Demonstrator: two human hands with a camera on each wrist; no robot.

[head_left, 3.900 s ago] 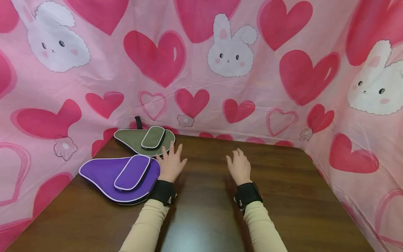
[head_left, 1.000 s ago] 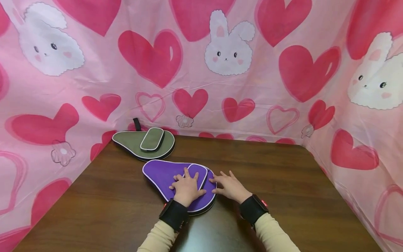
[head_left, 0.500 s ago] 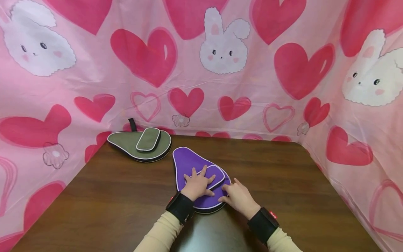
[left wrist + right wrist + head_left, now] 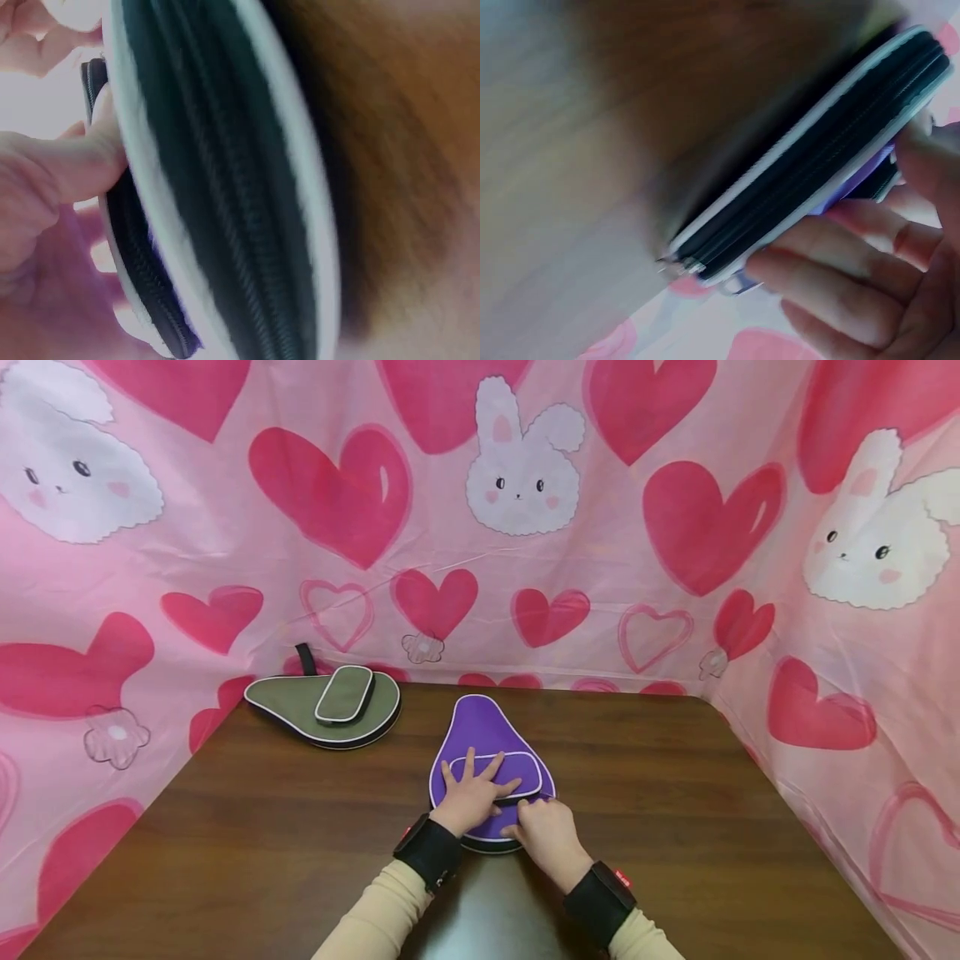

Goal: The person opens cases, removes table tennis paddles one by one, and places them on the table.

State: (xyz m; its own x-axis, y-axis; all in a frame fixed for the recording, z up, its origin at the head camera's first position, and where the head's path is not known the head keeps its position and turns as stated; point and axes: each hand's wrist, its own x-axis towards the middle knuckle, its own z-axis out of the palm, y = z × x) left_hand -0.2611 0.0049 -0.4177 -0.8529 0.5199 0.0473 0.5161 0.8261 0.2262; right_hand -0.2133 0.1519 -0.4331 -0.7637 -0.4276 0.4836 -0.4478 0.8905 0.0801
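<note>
In the head view a purple table tennis paddle case (image 4: 480, 727) lies on the table, narrow end pointing away. White piping edges it, and a small zipped pocket (image 4: 517, 772) crosses its face. My left hand (image 4: 471, 800) lies on the case with fingers spread over the pocket. My right hand (image 4: 551, 835) has curled fingers at the case's near right edge, gripping there. The left wrist view shows the case's dark zipped side (image 4: 225, 180) close up, with the left thumb on the pocket. A metal zipper pull (image 4: 682, 264) hangs at the side's end in the right wrist view.
An olive green paddle case (image 4: 285, 695) with a pocket and a black strap (image 4: 305, 658) lies at the table's back left. A pink curtain with hearts and rabbits (image 4: 420, 552) surrounds the brown table (image 4: 247, 827) at the back and sides.
The purple case has moved from the left to the middle and turned, its narrow end now pointing away. Both hands came onto it, and the right fingers have curled at its edge.
</note>
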